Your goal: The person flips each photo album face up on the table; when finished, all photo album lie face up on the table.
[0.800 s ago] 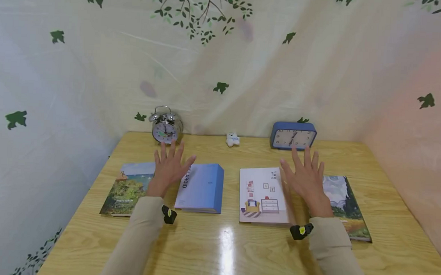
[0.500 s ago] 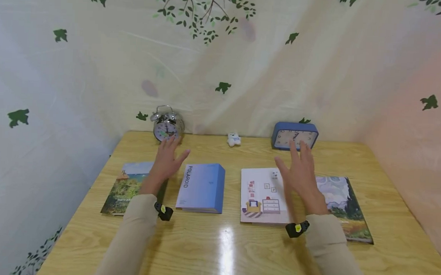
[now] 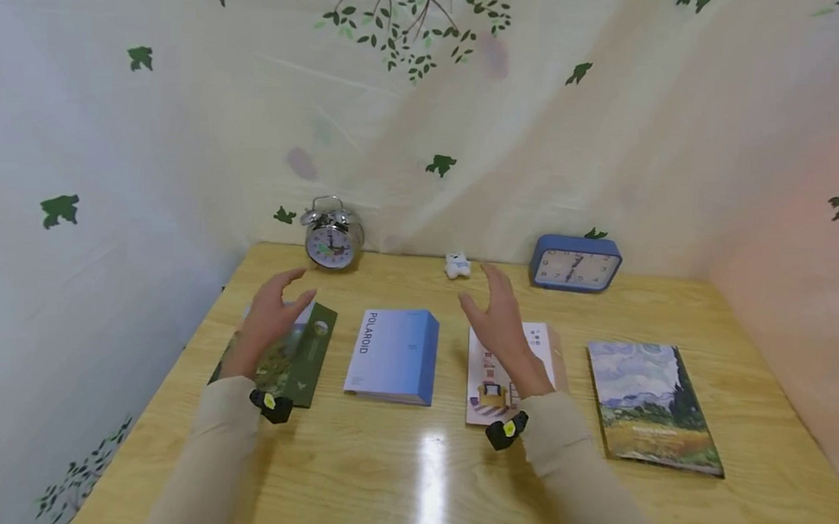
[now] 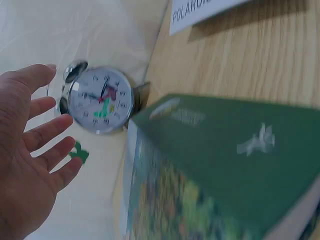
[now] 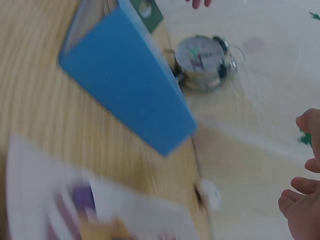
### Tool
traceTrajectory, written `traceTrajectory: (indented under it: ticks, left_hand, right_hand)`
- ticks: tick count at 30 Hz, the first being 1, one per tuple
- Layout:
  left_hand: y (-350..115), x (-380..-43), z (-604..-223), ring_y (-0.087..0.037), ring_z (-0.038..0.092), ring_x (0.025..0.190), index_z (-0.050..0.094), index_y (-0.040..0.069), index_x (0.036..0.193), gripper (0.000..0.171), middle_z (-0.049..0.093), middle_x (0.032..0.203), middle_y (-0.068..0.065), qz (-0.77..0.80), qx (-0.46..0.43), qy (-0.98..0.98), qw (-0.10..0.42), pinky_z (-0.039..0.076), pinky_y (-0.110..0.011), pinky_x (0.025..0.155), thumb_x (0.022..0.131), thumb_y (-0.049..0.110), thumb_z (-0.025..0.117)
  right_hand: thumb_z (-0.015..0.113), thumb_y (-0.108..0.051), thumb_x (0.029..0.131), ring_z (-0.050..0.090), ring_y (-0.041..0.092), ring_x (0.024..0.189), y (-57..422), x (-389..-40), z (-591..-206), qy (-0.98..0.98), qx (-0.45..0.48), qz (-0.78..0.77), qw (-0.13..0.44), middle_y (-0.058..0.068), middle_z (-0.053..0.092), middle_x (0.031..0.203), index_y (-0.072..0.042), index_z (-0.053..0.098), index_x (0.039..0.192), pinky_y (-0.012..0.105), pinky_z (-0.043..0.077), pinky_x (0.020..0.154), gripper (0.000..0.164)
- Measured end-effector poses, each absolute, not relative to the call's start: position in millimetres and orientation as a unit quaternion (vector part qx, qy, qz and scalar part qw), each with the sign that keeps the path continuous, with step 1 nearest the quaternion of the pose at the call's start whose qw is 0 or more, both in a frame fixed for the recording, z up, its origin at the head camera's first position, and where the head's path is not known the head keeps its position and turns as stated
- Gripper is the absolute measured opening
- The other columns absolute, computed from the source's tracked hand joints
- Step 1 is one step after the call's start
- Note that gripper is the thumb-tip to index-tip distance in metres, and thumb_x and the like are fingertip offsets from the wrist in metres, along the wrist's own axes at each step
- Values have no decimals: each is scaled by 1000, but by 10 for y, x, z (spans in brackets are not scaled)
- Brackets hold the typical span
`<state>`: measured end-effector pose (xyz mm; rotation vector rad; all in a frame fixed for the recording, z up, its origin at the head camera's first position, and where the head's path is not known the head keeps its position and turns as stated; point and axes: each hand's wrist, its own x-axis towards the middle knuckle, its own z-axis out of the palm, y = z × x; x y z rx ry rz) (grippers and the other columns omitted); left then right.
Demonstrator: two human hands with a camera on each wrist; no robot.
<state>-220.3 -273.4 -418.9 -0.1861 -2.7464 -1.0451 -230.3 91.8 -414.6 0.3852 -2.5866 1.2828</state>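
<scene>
My left hand [image 3: 269, 322] hovers above the landscape-covered book with the green spine [image 3: 311, 355], its fingers loosely bent and nothing in it. In the left wrist view that hand [image 4: 30, 155] shows its palm and separated fingers, apart from the green-spined book [image 4: 235, 145]. Over the white book with a drawn room [image 3: 491, 398] is my right hand [image 3: 502, 328], also relaxed and holding nothing; it covers part of the cover. Between the two hands lies the blue POLAROID book [image 3: 390, 354]. Only part of the right hand [image 5: 307, 205] enters the blurred right wrist view.
A second landscape-covered book [image 3: 655, 405] lies at the right of the wooden table [image 3: 354, 470]. Along the back stand a silver twin-bell alarm clock [image 3: 332, 242], a small white bear figure [image 3: 458, 265] and a blue rectangular clock [image 3: 576, 263]. Leaf-printed cloth [image 3: 397, 128] hangs behind.
Both hands have moved left, the right one farther, from the gap by the right landscape book to over the white book. Their spread fingers have relaxed into a bend. The head view has shifted slightly.
</scene>
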Motion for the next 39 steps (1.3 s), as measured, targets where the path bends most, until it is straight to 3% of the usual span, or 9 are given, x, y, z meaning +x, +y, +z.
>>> traceTrajectory:
  ticks: [5,14,22,32,39]
  left_hand:
    - [-2973,-2063,-4224,-38,35,126,39,3,138,55,40,138,-20,-372,-49,-922,93,30,-53,101,94,35,51]
    - [-3274,-1852,-4317,-38,39,122,40,4,138,53,43,136,-20,-380,-21,-920,91,33,-53,100,94,32,52]
    - [-3480,-1672,-4431,-42,37,123,36,1,140,56,39,137,-24,-374,-11,-925,70,31,-55,100,95,31,52]
    - [-3643,-1583,-4541,-46,40,119,34,-7,139,61,39,135,-31,-345,7,-937,60,35,-56,96,94,29,53]
    - [-3639,-1559,-4572,-48,45,115,36,-11,136,59,41,131,-34,-324,9,-945,49,41,-54,92,94,27,54]
  right_hand:
    - [55,-34,92,27,26,134,482,-2263,-4170,-861,151,476,99,10,32,145,-11,31,143,45,27,107,61]
    - [61,-30,89,33,24,132,-280,-2112,-4299,-847,190,490,78,12,38,141,-6,36,139,38,28,107,61]
    - [57,-38,91,27,22,135,-747,-1867,-4394,-827,202,524,-27,6,26,148,-16,26,146,45,30,105,67]
    - [55,-43,91,21,23,138,-1156,-1570,-4459,-826,212,507,-130,8,12,153,-15,14,149,47,31,104,76]
    - [53,-45,91,15,26,139,-1357,-1393,-4585,-841,186,482,-160,10,4,153,-16,12,149,47,32,104,77]
